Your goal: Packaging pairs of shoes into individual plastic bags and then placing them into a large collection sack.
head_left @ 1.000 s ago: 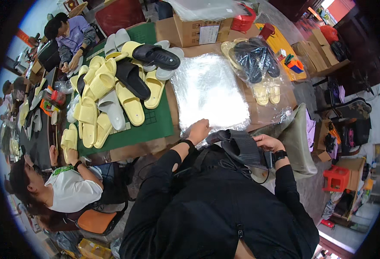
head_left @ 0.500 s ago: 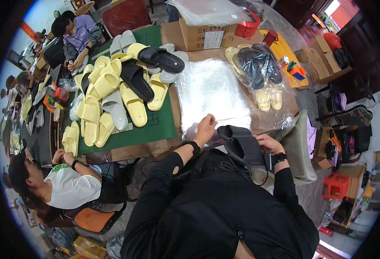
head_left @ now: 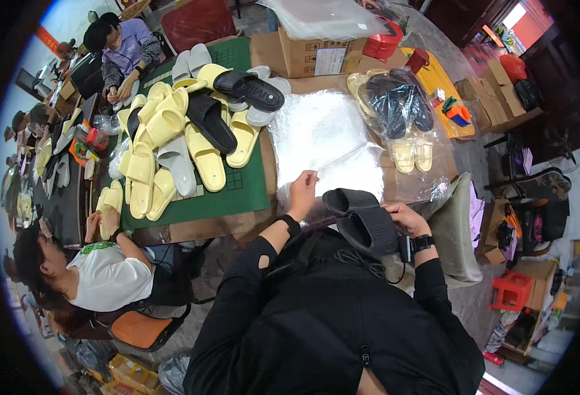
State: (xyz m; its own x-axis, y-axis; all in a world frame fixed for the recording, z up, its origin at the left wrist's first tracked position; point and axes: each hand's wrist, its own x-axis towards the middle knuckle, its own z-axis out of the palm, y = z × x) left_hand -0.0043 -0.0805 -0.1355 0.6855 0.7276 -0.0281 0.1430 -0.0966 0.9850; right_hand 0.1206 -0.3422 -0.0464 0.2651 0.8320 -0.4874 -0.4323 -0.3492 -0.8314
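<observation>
A: What does the right hand (head_left: 405, 218) have?

B: A pair of black slides (head_left: 362, 220), stacked one on the other. The fingers are curled round their right edge, gripping them just above the lap, near the table's (head_left: 191, 227) front edge.

A: Why hold them as a stack?

B: I'd judge it keeps the pair together as one flat bundle, easy to carry in one hand while the other is busy.

A: And the left hand (head_left: 303, 191)?

B: It reaches out to the stack of clear bags (head_left: 326, 141) on the table. Thumb and fingertips are pinched on the near edge of the top sheet, which is lifted slightly there. The bags lie flat right in front of the person, probably so one can be peeled off without stretching.

A: Which way do the slides point?

B: Their long axis runs from far left to near right. One rounded end points far left, toward the bags and the left hand; the other end points back toward the right wrist. Soles and straps lie roughly level, tilted a little. Toe from heel I cannot tell.

A: What else is around?

B: Yellow, grey and black slides (head_left: 191, 131) piled on a green mat (head_left: 237, 187) to the left, bagged pairs (head_left: 398, 108) far right, a cardboard box (head_left: 309, 56) beyond. A seated person (head_left: 105, 276) at the near left handles a yellow pair.
</observation>
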